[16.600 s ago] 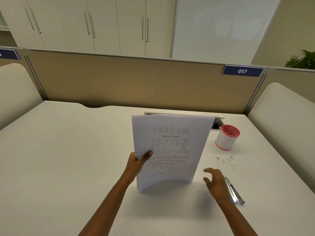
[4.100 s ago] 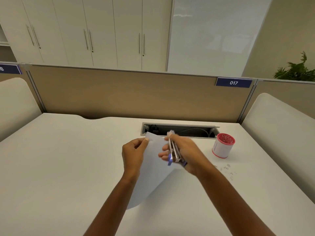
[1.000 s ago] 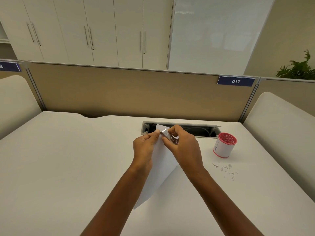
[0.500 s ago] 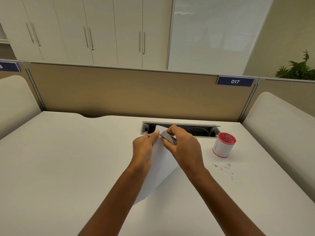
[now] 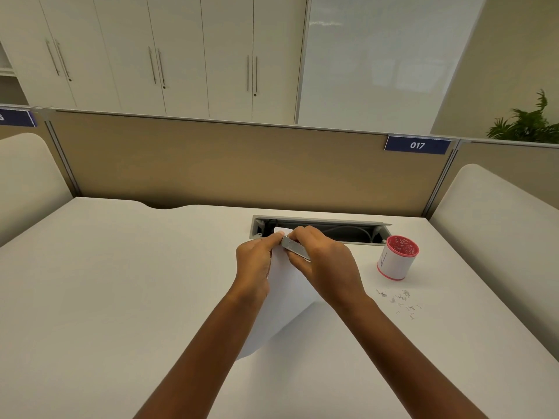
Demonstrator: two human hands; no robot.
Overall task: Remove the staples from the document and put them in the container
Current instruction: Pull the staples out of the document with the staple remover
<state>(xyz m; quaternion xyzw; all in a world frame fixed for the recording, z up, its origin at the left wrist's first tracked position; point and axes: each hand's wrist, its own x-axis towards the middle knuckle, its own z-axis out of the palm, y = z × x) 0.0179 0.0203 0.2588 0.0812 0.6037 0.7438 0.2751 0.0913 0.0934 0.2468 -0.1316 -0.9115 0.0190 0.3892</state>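
The white document (image 5: pixel 281 300) hangs between my hands above the desk, its top corner raised toward the cable slot. My left hand (image 5: pixel 255 264) pinches that top corner. My right hand (image 5: pixel 326 267) grips a metal staple remover (image 5: pixel 295 247) and presses its tip against the same corner, right beside my left fingertips. The staple itself is hidden by my fingers. The container (image 5: pixel 397 257), a white cup with a red rim, stands to the right. Several loose staples (image 5: pixel 397 299) lie on the desk in front of it.
An open cable slot (image 5: pixel 320 229) with wires runs along the back of the white desk (image 5: pixel 121 282). A tan partition (image 5: pixel 211 164) closes the far side. Padded dividers (image 5: pixel 499 213) flank the desk on both sides.
Over the last second both hands stay pressed together at the document's top corner, with only a slight shift of the staple remover. Earlier I lifted the remover from the desk.
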